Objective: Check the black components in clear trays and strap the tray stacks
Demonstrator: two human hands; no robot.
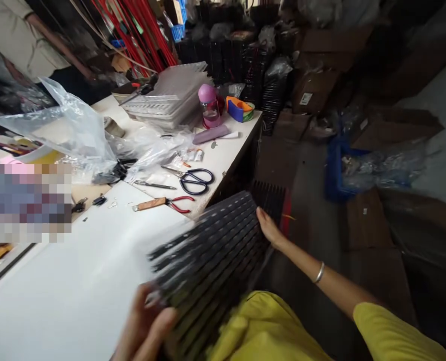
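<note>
A dark slotted plastic tray [215,245] is held tilted over the table's near edge, close to my body. My left hand [147,321] is closed on its near left corner, with some motion blur over the fingers. At the far right corner, my right hand [270,228] grips the rim. Beyond the tray, on the table, lie scissors with dark blue handles [196,181], a pen [155,185] and red-handled pliers [179,204] beside a brown-handled tool [150,203].
The white tabletop [76,281] spreads to the left. Clear plastic bags [83,135], stacked clear trays [166,100] and a pink bottle [209,105] stand farther back. A blue crate [335,170] and cardboard boxes [369,220] sit on the floor at right. Another person [30,40] stands at upper left.
</note>
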